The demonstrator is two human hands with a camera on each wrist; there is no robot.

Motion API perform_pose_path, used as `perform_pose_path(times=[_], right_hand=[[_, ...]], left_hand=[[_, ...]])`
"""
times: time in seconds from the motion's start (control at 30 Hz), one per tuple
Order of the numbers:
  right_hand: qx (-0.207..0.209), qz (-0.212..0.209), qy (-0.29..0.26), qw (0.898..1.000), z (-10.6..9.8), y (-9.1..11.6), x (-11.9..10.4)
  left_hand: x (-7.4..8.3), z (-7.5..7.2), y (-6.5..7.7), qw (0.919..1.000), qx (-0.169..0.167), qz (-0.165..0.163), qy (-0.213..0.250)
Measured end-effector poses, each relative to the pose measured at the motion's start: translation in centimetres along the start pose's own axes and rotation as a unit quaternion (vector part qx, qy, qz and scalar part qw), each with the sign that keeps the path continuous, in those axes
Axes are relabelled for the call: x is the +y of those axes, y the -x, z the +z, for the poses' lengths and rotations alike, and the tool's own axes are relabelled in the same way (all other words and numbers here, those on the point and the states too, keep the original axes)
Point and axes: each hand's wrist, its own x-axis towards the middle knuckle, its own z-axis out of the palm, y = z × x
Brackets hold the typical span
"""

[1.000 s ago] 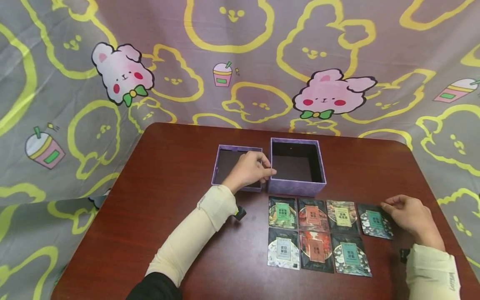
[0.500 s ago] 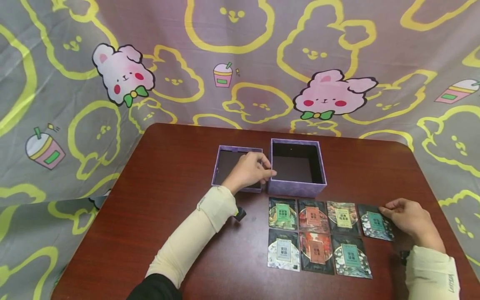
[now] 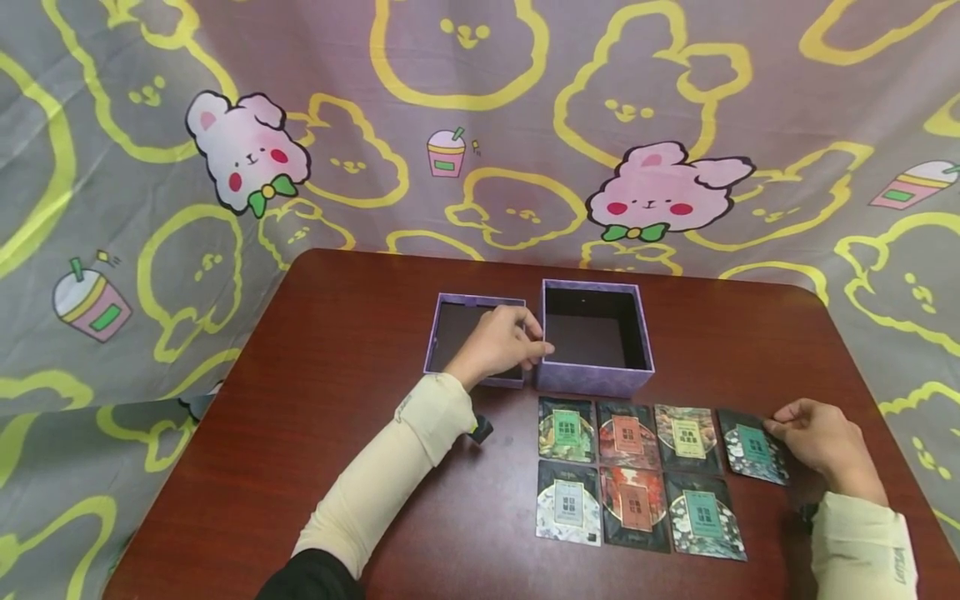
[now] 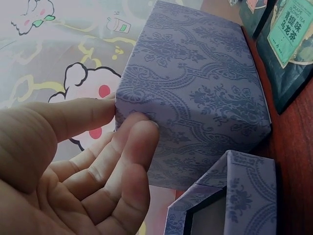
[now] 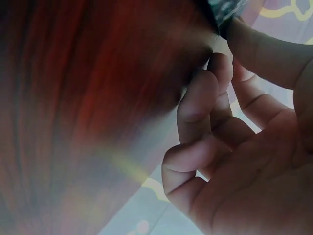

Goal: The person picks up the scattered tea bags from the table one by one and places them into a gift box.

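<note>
My left hand (image 3: 498, 346) grips the left wall of a purple patterned box (image 3: 596, 377), thumb at its rim and fingers against the outside. In the left wrist view the thumb and index finger pinch that box (image 4: 190, 78) at its edge. At the right, my right hand (image 3: 825, 437) pinches the right edge of a dark tea bag packet (image 3: 752, 454) with a teal label. Only a corner of the packet (image 5: 227, 11) shows in the right wrist view. Whether it is lifted off the table is hard to tell.
A shallow purple lid (image 3: 431, 340) lies inside up beneath my left hand, beside the box. Several more tea bag packets (image 3: 636, 506) lie in two rows in front of the box on the brown table (image 3: 300, 417). A patterned curtain (image 3: 510, 125) hangs behind.
My right fingertips have shifted slightly along the packet's right edge. The left hand, box, lid and other packets stay where they were.
</note>
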Motion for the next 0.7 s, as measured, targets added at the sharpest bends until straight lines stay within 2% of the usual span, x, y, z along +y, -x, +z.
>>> perform_pose_path(times=[0.3,0.7], right_hand=[[0.042,-0.003,-0.014,0.999,-0.36,0.4,-0.03],[0.038,-0.015,-0.038,0.998,-0.4,0.45,0.89]], left_hand=[[0.02,-0.17,0.15,1.0,0.002,0.004,0.001],[-0.09,-0.02,0.17,0.9999,-0.006,-0.001,0.016]])
